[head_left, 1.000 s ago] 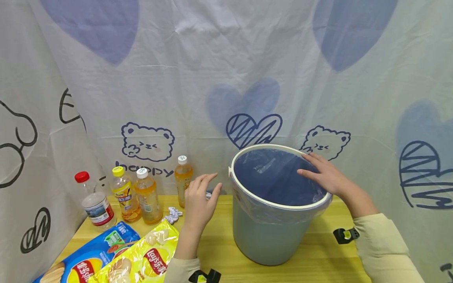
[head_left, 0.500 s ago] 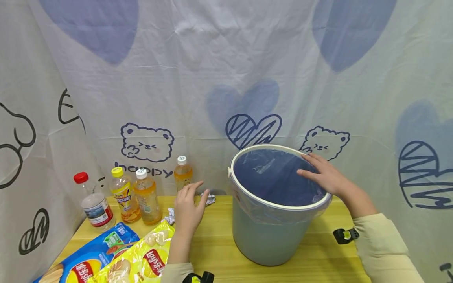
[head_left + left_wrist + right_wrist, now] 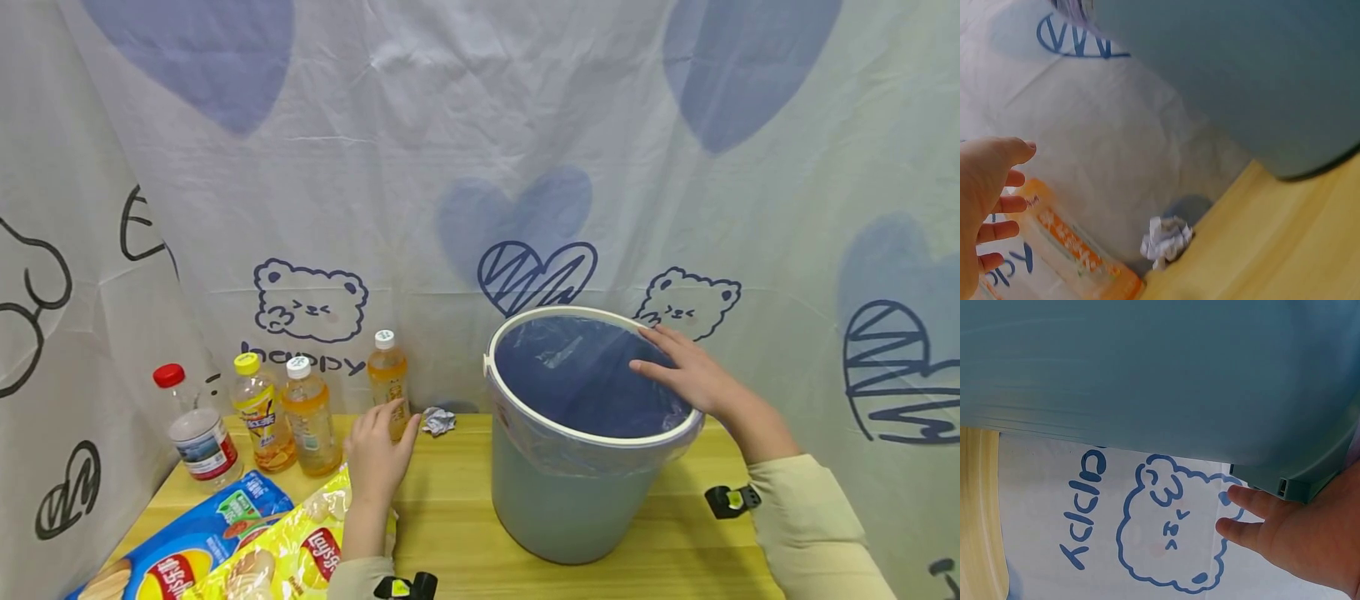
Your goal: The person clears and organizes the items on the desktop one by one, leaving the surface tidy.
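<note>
A white patterned curtain (image 3: 465, 100) closes off the far side, behind a yellow wooden table (image 3: 457, 500). Right of centre stands the blue-grey bin (image 3: 562, 508), upright, a clear liner (image 3: 577, 454) folded over its pale rim (image 3: 573, 309); it looks light and fairly stiff, best held at the rim, though the film may slip. The right hand (image 3: 690, 375) rests on the rim's right side, fingers extended, thumb over the mouth. At near left lie a blue chip bag (image 3: 187, 533) and a yellow chip bag (image 3: 300, 550). The left hand (image 3: 377, 450) hangs with thumb spread and fingers loosely extended, holding nothing; whether it touches the amber bottle (image 3: 388, 379) just beyond cannot be told. That bottle stands upright at the far edge; its smooth plastic should give a little, so the middle seems the surest hold. Three more bottles (image 3: 262, 417) stand farther left. Smallest, a crumpled paper ball (image 3: 438, 421), surely light and soft, sits just right of the amber bottle.
</note>
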Tool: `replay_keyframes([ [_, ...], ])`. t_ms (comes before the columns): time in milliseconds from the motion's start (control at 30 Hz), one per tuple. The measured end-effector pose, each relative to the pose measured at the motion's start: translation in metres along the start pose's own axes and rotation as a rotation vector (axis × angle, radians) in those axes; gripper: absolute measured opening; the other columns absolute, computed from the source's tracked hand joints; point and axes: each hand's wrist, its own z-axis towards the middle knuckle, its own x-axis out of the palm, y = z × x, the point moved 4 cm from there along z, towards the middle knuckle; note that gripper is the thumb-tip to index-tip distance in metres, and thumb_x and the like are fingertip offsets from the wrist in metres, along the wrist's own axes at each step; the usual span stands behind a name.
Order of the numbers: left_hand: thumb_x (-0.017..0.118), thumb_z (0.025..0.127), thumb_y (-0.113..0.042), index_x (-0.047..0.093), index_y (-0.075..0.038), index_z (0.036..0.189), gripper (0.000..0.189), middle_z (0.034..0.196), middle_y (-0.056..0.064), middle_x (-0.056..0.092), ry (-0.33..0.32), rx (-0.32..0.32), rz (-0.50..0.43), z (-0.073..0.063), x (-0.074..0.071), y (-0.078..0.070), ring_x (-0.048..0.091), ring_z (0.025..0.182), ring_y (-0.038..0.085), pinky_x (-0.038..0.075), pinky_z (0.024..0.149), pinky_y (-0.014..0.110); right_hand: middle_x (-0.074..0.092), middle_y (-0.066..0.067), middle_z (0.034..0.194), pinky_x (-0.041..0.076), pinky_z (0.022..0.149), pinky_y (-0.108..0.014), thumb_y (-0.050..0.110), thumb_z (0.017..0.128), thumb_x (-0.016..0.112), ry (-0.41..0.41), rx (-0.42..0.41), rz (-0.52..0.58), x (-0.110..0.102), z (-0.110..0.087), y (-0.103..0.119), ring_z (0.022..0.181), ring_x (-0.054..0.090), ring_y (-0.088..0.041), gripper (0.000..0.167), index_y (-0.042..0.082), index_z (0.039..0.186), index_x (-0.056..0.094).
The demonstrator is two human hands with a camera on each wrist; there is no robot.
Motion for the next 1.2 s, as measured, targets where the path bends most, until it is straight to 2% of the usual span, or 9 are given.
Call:
replay_keyframes([
  [133, 0.070, 0.087, -0.041, 0.066, -0.013, 0.120, 0.043, 0.119, 0.015, 0.067, 0.053, -0.048, 0.057, -0.004, 0.004, 0.014, 0.060, 0.108, 0.037, 0.043, 0.087, 0.055, 0.011, -0.027, 0.161, 0.015, 0.108, -0.074, 0.058, 0.095, 0.047, -0.001, 0.003, -0.001, 0.000, 0.000, -0.001, 0.144, 0.012, -0.054, 0.080, 0.011, 0.155, 0.024],
  [333, 0.066, 0.090, -0.044, 0.061, -0.015, 0.128, 0.048, 0.126, 0.015, 0.063, 0.173, -0.143, 0.101, -0.010, 0.009, 0.035, 0.053, 0.117, 0.038, 0.037, 0.097, 0.059, 0.012, -0.028, 0.160, 0.016, 0.108, -0.074, 0.057, 0.095, 0.047, -0.004, -0.006, -0.006, 0.001, -0.001, -0.001, 0.144, 0.012, -0.054, 0.079, 0.010, 0.154, 0.025],
  [500, 0.063, 0.091, -0.047, 0.058, -0.015, 0.133, 0.052, 0.131, 0.016, 0.059, 0.242, -0.177, 0.116, -0.015, 0.013, 0.046, 0.049, 0.122, 0.039, 0.033, 0.101, 0.060, 0.011, -0.027, 0.160, 0.016, 0.108, -0.074, 0.058, 0.095, 0.047, -0.001, -0.007, -0.001, 0.001, -0.001, -0.001, 0.144, 0.012, -0.055, 0.080, 0.010, 0.155, 0.024],
  [667, 0.062, 0.092, -0.045, 0.055, -0.010, 0.135, 0.055, 0.136, 0.019, 0.054, 0.301, -0.220, 0.129, -0.018, 0.016, 0.057, 0.045, 0.124, 0.043, 0.030, 0.104, 0.062, 0.011, -0.028, 0.160, 0.015, 0.108, -0.074, 0.056, 0.095, 0.048, -0.003, -0.015, 0.008, 0.000, -0.001, 0.000, 0.144, 0.012, -0.055, 0.079, 0.009, 0.154, 0.024],
  [867, 0.063, 0.092, -0.042, 0.050, -0.007, 0.137, 0.058, 0.140, 0.023, 0.049, 0.354, -0.294, 0.137, -0.021, 0.020, 0.069, 0.039, 0.128, 0.048, 0.025, 0.108, 0.064, 0.011, -0.029, 0.160, 0.015, 0.108, -0.074, 0.055, 0.095, 0.048, -0.005, -0.022, 0.017, -0.001, -0.001, 0.000, 0.144, 0.011, -0.054, 0.079, 0.009, 0.155, 0.023],
  [1200, 0.064, 0.091, -0.036, 0.046, -0.005, 0.141, 0.061, 0.141, 0.027, 0.044, 0.422, -0.347, 0.147, -0.025, 0.022, 0.078, 0.036, 0.129, 0.053, 0.022, 0.109, 0.066, 0.010, -0.028, 0.160, 0.015, 0.108, -0.074, 0.056, 0.095, 0.048, 0.000, -0.010, 0.016, -0.001, 0.000, 0.000, 0.144, 0.011, -0.054, 0.081, 0.009, 0.155, 0.022],
])
